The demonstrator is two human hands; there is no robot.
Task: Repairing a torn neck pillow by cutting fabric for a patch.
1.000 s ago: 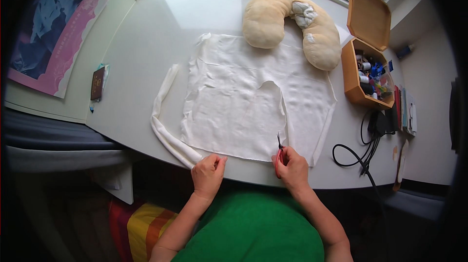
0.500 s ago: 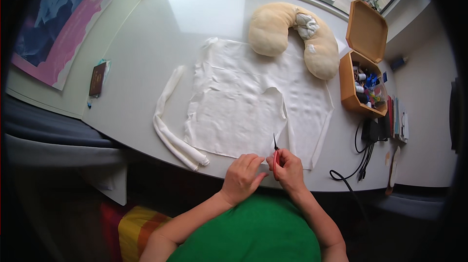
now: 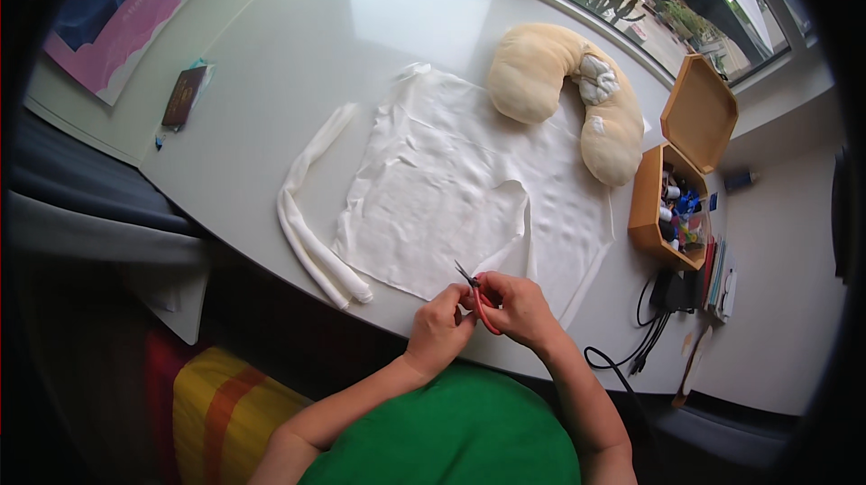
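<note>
While gripping red-handled scissors (image 3: 477, 289) in the right hand (image 3: 517, 306), curling the left hand (image 3: 440, 327) in just beside, with fingertips drawn together close to the tool. Clearly grasping scissors with the right; cannot tell whether pinching anything with the left. Pointing blades up-left, away from the green shirt (image 3: 451, 435), over the near part of the white cloth (image 3: 442, 187). Cloth: lying mostly flat on the pale table (image 3: 225, 142), wrinkled along the left edge, with a curled flap right of centre, just beyond the right hand. Partly covered at far right by a U-shaped cream pillow (image 3: 528, 79), showing white at two spots on its right arm. Left of cloth, slightly apart: folded white strip (image 3: 302, 214), bent midway. Right of cloth: open wooden box (image 3: 644, 210) full of small items, lid (image 3: 699, 115) tilted back. Nearer, same side: black adapter (image 3: 672, 290) and cables (image 3: 603, 360). Far left: dark booklet (image 3: 183, 97).
</note>
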